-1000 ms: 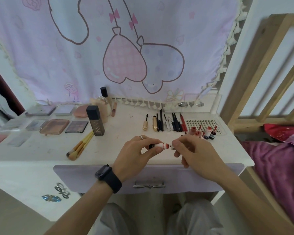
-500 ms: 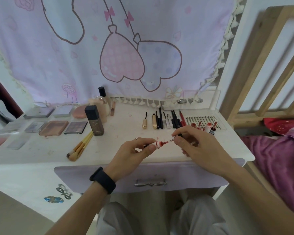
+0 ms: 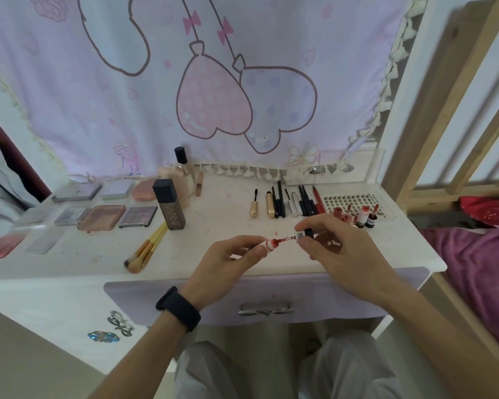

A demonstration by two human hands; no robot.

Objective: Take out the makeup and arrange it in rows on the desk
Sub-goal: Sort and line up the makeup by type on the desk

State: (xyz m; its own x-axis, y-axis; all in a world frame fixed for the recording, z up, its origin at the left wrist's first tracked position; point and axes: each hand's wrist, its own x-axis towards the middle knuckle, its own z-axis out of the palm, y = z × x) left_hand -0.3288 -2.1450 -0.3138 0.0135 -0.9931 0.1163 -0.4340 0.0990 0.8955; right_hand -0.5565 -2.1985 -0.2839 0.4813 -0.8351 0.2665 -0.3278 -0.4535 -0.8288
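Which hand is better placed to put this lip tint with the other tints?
Probably right. The right hand, pinching the wand cap, is in front of those tints; the left hand, holding the tube, lies farther.

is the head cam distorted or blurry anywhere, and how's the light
Head view: wide-angle bending at the edges, so the wooden frame leans and the desk front bows; light soft and even, only faint shadows; centre sharp, with the lip tint tube in the left hand and its cap in the right hand crisp; far-left palettes softer.

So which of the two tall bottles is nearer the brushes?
The dark square bottle, beside the brushes; the pale round bottle with a black cap stands behind it.
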